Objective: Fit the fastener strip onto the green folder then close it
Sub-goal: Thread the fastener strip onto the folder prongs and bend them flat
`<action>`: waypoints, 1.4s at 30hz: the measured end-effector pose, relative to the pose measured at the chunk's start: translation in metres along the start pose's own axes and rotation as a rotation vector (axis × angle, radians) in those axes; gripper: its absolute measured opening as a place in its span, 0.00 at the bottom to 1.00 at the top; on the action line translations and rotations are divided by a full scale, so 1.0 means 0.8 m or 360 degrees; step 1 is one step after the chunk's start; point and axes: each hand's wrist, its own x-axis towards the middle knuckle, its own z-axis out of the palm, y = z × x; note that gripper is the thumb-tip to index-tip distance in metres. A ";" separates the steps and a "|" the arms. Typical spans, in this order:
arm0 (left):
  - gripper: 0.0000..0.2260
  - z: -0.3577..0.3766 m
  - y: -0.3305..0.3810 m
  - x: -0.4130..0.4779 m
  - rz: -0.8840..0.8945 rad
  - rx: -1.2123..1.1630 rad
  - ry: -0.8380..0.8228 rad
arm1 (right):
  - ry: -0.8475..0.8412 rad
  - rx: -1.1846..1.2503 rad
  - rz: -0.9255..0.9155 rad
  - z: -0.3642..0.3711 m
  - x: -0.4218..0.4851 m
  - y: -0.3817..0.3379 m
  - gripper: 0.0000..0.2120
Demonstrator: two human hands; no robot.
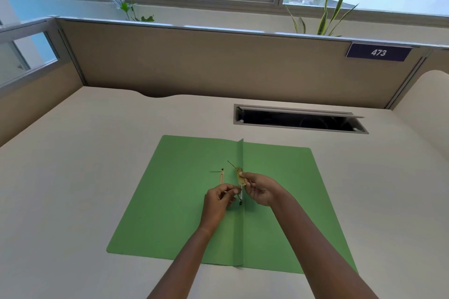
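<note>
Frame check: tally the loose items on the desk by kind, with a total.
Green folder: 1, lying open
Fastener pieces: 2, one strip held in both hands at the fold, one lying on the left flap
Total: 3

Green folder (189,201) lies open on the table (73,177); both hands, left hand (217,199) and right hand (262,189), pinch the fastener strip (241,178) at its spine fold.
</note>
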 end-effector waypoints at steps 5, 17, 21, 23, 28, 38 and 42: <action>0.07 0.003 0.007 0.003 -0.0008 0.0037 -0.0044 | -0.0034 0.0055 0.0023 0.005 0.002 0.000 0.11; 0.06 0.002 0.010 0.005 0.0012 0.0095 -0.0042 | -0.0055 -0.0124 -0.0002 0.003 -0.006 0.003 0.11; 0.07 -0.001 0.006 0.004 -0.0033 0.0068 -0.0057 | -0.0050 -0.0201 -0.0036 0.002 -0.005 0.006 0.10; 0.10 -0.003 0.005 0.002 -0.0063 0.0081 -0.0078 | -0.0044 -0.0266 -0.0073 0.003 -0.004 0.007 0.10; 0.16 -0.009 0.008 0.009 0.0002 0.0319 -0.0121 | -0.0028 -0.0527 -0.0203 0.001 -0.007 0.011 0.10; 0.18 -0.007 0.004 0.017 0.0243 0.0746 -0.0388 | 0.0148 -0.0959 -0.0446 -0.012 -0.008 0.018 0.14; 0.19 -0.005 0.009 0.017 0.0297 0.0860 -0.0441 | 0.0218 -0.1019 -0.0516 -0.020 -0.004 0.016 0.13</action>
